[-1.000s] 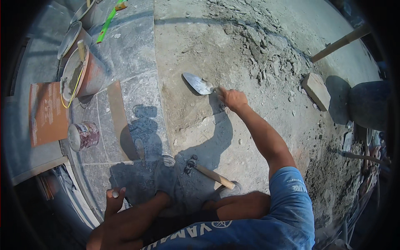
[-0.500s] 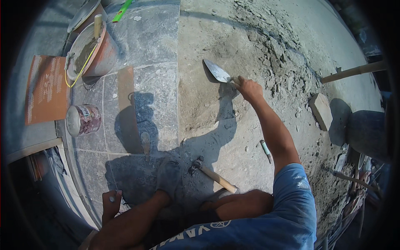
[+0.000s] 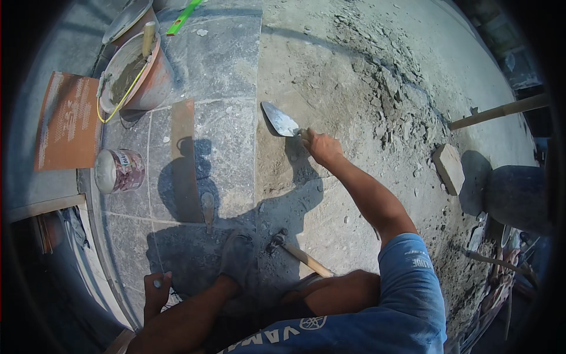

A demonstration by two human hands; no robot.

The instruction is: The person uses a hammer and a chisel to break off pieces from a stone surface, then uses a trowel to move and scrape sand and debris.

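In my right hand is the handle of a pointing trowel. Its pale metal blade lies low over the dusty bare ground, just right of the tile edge, pointing up-left. My left hand is closed at the lower left, beside my knee. A small round grey end shows in that fist; the rest of what it grips is hidden. Between my feet and the trowel rests a hammer with a wooden handle. On the grey tiles lies a brown flat strip, with a light-handled tool near its lower end.
Two buckets stand at the upper left, the nearer bucket holding grey mortar and a wooden handle. A paint tin, an orange perforated sheet and a green level lie around. Rubble, a stone block and a dark barrel are to the right.
My right hand has brought the trowel left and toward me, its blade now near the tile edge. The left hand stays closed in about the same place.
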